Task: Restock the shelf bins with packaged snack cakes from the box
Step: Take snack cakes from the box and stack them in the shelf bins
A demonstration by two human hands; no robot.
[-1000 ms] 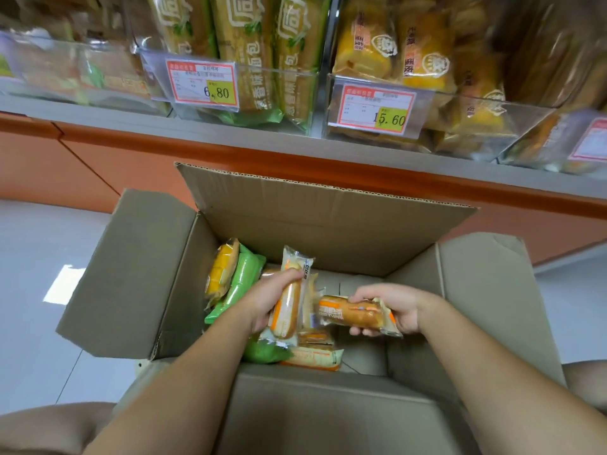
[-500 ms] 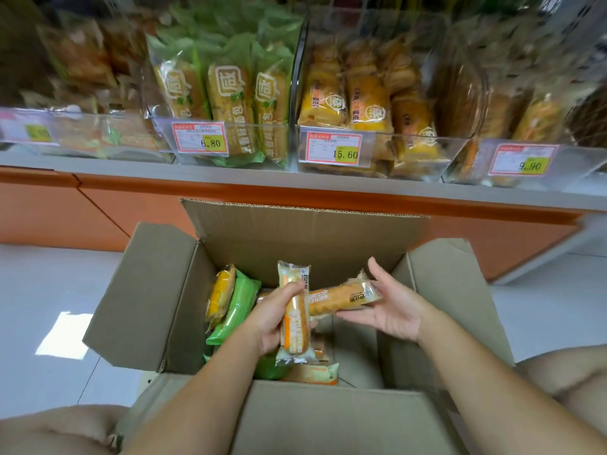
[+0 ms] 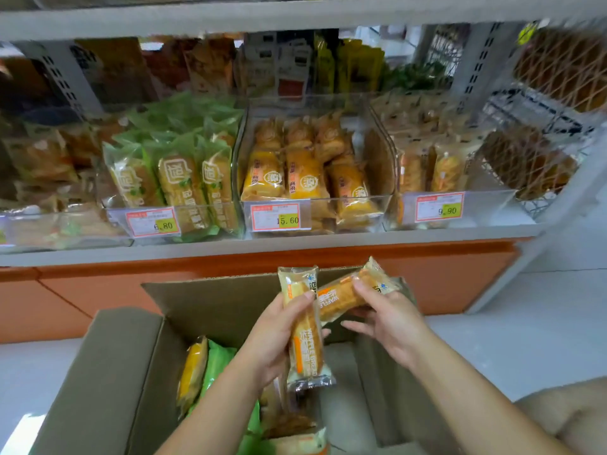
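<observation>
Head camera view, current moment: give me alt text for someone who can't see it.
A person's left hand grips an upright waffle bread packet and the right hand a tilted packet, above an open cardboard box with more snacks inside. Behind it, clear shelf bins hold green packets and yellow packets behind price tags.

Your snack cakes (image 3: 305, 349) wear glossy clear plastic film; the near box (image 3: 108, 372) is matt corrugated cardboard; the far bins (image 3: 492, 205) are smooth transparent plastic.
</observation>
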